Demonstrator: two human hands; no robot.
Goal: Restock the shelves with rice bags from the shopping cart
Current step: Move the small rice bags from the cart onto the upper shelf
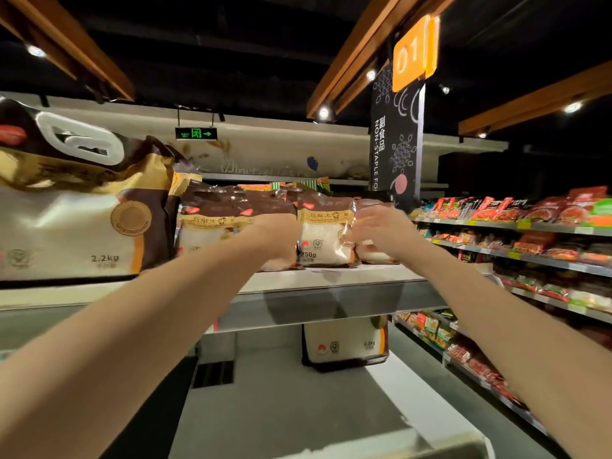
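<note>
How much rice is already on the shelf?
A row of small rice bags already stands on the top shelf, beside a big 2.2 kg bag. The left hand and right hand are at either side of one 250 g bag. The cart is out of view, so what's left is unknown.

Dark ceiling (231, 34) with wooden beams (347, 61), spotlights (324, 112), green exit sign (196, 133), orange aisle marker (410, 54)

Both arms stretch forward, right hand (381, 230) loosely spread (left hand (277, 236) fingers unclear).
</note>
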